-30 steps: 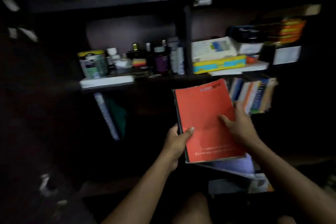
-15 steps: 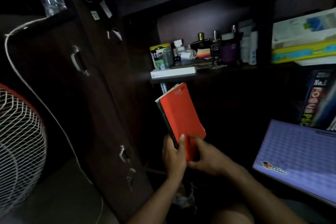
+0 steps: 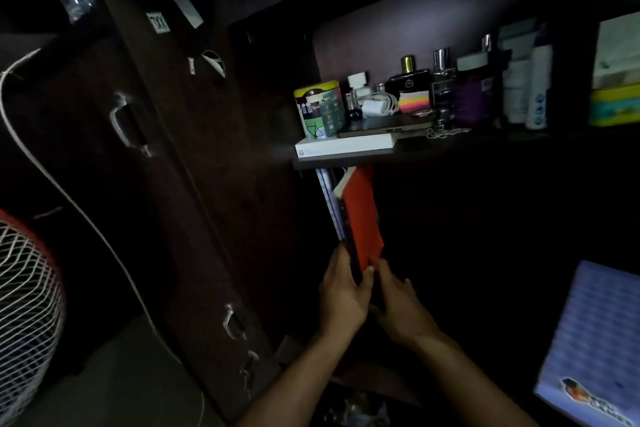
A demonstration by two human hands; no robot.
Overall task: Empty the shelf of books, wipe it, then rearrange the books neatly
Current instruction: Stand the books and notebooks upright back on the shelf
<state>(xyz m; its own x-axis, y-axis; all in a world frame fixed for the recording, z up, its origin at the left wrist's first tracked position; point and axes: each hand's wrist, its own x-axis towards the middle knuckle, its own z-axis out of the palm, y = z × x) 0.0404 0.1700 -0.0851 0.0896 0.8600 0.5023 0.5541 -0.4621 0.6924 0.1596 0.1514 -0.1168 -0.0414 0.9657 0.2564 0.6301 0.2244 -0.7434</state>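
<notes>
Setting: dark wooden shelf unit (image 3: 346, 163) in a dim room, a cupboard door (image 3: 166, 184) to its left, a white fan grille (image 3: 24, 288) at the far left edge.
Upper shelf count: one patterned tin (image 3: 317, 107), one white flat box (image 3: 346, 149) under a dark tablet (image 3: 388, 126), one white charger (image 3: 375, 106), about three perfume bottles (image 3: 408, 80), two white tubes (image 3: 533, 87); further small items are too dark to count.
Books: one red book (image 3: 362, 215) in the hands; at least two thin pale-spined books (image 3: 329, 204) standing just left of it, exact number unclear; one lilac checked book (image 3: 595, 340) lying at lower right, well apart.
Red book place: lower compartment, left end, beneath the upper board, beside the standing books.
Red book axis: long axis near upright, top leaning left and away, dark spine toward the camera, cover facing right.
Left hand (image 3: 341, 295): fingers curled round the book's lower spine, thumb pressed on the red cover.
Right hand (image 3: 401, 308): fingers loosely extended, tips touching the book's lower right edge; grip not clear.
</notes>
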